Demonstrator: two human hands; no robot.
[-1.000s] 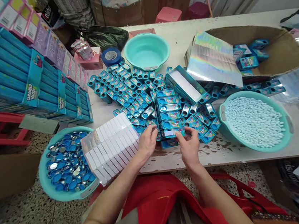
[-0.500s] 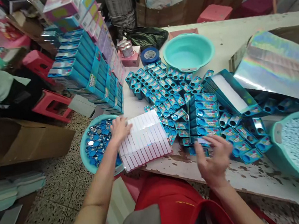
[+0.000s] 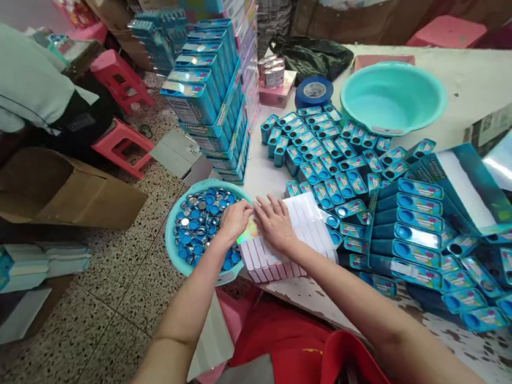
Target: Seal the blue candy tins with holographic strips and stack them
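A stack of white label sheets (image 3: 308,223) lies at the table's front edge, its labels in rows. My right hand (image 3: 276,225) rests on it, palm down, fingers stretched out. Close to its fingertips, my left hand (image 3: 235,222) is closed in a pinch at the sheets' left edge; what is between its fingertips is hidden. A shiny rainbow patch (image 3: 248,233) shows just below those fingers. Beside the left hand stands a turquoise basin (image 3: 173,251) full of blue and silver round caps (image 3: 199,226). To the right, a display box (image 3: 373,228) holds a row of small blue boxes (image 3: 419,219).
Many loose blue boxes (image 3: 327,165) cover the table behind the sheets. Stacked display boxes (image 3: 214,110) rise at the left, near blue tape (image 3: 313,90) and another turquoise basin (image 3: 393,96). Pink stools (image 3: 124,146), an open carton (image 3: 61,183) and a seated person (image 3: 6,72) are left.
My right hand has moved left from the display box onto the label sheets. My left hand has drawn its fingers into a pinch. The view has turned left.
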